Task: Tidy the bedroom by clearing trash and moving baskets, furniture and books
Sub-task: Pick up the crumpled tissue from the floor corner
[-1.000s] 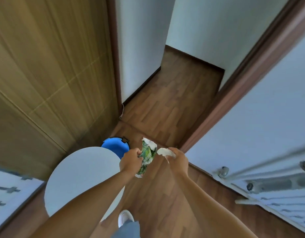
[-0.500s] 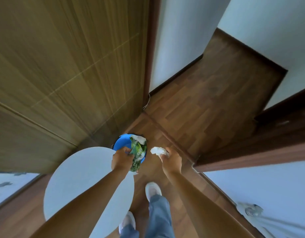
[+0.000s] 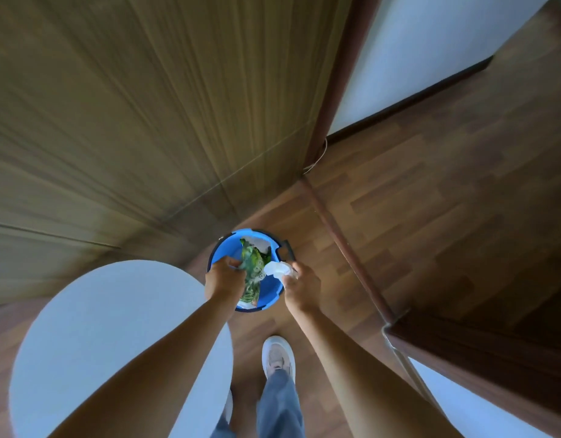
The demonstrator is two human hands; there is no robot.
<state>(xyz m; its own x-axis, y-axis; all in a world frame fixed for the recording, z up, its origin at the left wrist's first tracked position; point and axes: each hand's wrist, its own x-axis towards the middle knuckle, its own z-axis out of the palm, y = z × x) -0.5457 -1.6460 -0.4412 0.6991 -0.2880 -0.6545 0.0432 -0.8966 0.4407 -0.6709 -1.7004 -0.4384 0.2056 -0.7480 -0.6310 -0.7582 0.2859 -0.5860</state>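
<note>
Well, the brown wooden panel (image 3: 146, 121) fills the upper left of my frame, and the plank floor (image 3: 446, 200) runs off to the right. A round white counter (image 3: 99, 327) sits at lower left. The blue bin (image 3: 224, 248) stands just beside its edge at centre, tucked by the panel, I judge, to keep the walkway free. I hold both hands over the bin's mouth so the trash drops inside, not on the floor. My left hand (image 3: 224, 281) has its fingers curled round the green wrapper (image 3: 254, 270), which hangs into the bin. My right hand (image 3: 303, 287) pinches the crumpled white paper (image 3: 276, 268) by the right rim. Neither is let go yet.
</note>
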